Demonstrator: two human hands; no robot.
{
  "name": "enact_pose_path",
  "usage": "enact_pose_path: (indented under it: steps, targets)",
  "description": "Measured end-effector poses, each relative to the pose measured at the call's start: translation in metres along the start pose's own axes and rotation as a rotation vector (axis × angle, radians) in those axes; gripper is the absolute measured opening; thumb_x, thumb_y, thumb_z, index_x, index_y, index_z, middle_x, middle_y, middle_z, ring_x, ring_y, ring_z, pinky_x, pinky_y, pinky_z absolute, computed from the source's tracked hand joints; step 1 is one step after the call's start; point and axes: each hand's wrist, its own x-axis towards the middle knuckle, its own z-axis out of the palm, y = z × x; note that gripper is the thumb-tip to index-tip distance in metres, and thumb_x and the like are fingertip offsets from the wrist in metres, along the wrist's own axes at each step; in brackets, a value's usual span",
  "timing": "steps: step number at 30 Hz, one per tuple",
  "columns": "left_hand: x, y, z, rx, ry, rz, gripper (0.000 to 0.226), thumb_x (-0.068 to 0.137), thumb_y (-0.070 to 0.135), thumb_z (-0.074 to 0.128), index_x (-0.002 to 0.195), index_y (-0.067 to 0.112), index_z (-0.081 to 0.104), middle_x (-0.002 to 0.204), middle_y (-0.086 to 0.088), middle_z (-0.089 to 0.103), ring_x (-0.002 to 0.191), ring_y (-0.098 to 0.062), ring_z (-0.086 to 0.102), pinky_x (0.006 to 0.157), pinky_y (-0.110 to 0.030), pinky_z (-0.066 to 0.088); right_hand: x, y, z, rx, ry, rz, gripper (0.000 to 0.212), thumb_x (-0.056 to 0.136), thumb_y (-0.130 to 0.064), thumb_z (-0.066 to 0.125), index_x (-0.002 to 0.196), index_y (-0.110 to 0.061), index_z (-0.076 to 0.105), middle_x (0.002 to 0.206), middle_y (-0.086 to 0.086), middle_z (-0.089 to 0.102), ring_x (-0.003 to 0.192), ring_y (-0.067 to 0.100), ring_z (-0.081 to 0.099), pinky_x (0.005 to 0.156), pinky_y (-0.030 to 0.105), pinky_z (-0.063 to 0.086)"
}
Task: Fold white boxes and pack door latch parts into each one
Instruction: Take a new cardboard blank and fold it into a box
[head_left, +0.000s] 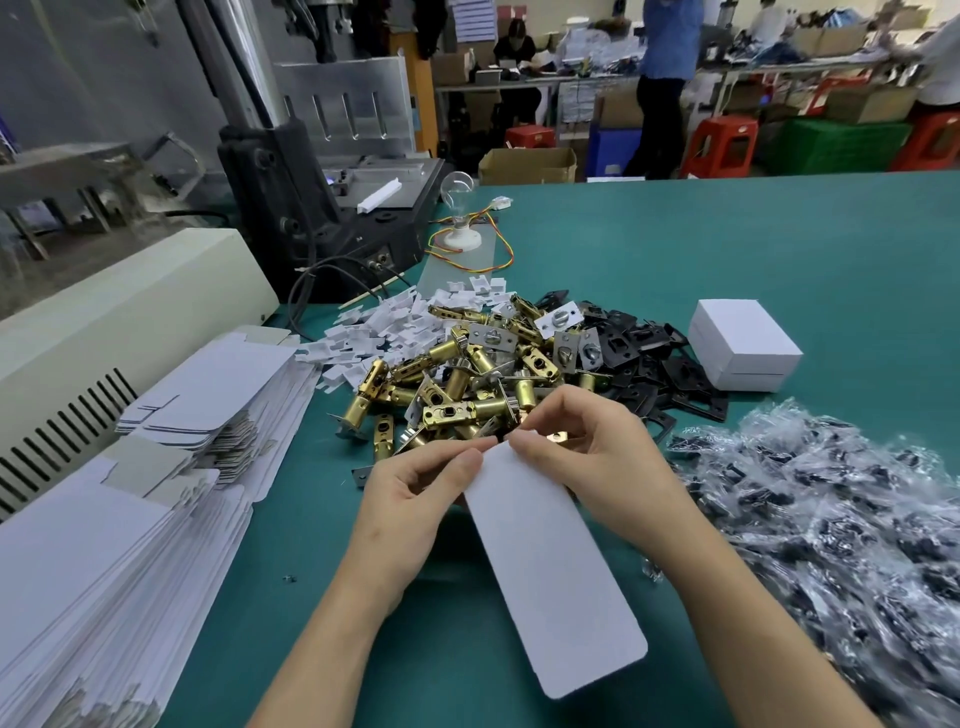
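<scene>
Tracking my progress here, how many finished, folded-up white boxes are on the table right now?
1: a closed white box sits on the green table, just right of the black plates. More could lie outside the view.

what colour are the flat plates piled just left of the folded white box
Black, a matte finish; the plates show best in the head view, beside the box.

Teal table (727, 249); dark machine (291, 208) left; red stools (722, 145) behind.

A flat white cardboard box blank (556, 566) is held tilted — just beyond lies a heap of brass door latches (457, 384); a folded white cardboard box (743, 343) sits closed to their right.
</scene>
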Motion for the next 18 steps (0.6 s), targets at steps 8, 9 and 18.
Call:
enact_pose_path:
  steps: [8, 9, 18]
  targets:
    - [0.000, -0.002, 0.005, -0.075, -0.046, -0.153, 0.027, 0.089, 0.042, 0.067, 0.109, 0.034, 0.083, 0.105, -0.004, 0.081, 0.096, -0.018, 0.077, 0.077, -0.023, 0.060, 0.001, -0.001, -0.002, -0.036, 0.059, 0.003, 0.010, 0.094, -0.032, 0.071, 0.085, -0.030, 0.072, 0.087, -0.010, 0.073, 0.079, 0.004, 0.066, 0.066, 0.025, 0.051]
    - [0.000, -0.001, 0.004, -0.097, -0.036, -0.174, 0.028, 0.088, 0.042, 0.068, 0.109, 0.032, 0.084, 0.106, -0.004, 0.081, 0.095, -0.018, 0.077, 0.076, -0.023, 0.060, 0.000, -0.003, -0.002, -0.018, 0.053, 0.007, 0.011, 0.097, -0.032, 0.067, 0.087, -0.031, 0.073, 0.087, -0.009, 0.073, 0.076, 0.006, 0.065, 0.062, 0.027, 0.051]
    - [0.005, 0.001, -0.008, -0.154, 0.130, -0.287, 0.033, 0.099, 0.020, 0.068, 0.069, 0.017, 0.081, 0.067, 0.003, 0.070, 0.055, -0.008, 0.063, 0.047, -0.018, 0.045, -0.004, -0.008, -0.017, -0.151, -0.293, -0.316, 0.045, 0.081, -0.027, 0.088, 0.121, -0.035, 0.070, 0.131, -0.019, 0.063, 0.131, 0.006, 0.055, 0.099, 0.016, 0.042]
